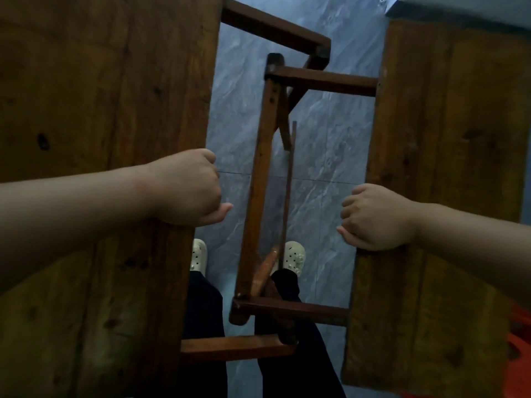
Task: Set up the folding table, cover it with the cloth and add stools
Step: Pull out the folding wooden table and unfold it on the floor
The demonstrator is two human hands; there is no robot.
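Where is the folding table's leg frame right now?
In the head view the leg frame sits centre, in the gap between the two wooden panels, above the grey floor and the person's pale shoes.

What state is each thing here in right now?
Left brown wooden tabletop panel: swung apart, gripped at its inner edge.
Right brown wooden tabletop panel: swung apart, gripped likewise.
Dark wooden leg frame: exposed in the gap.
Left hand: closed on panel.
Right hand: closed on panel.
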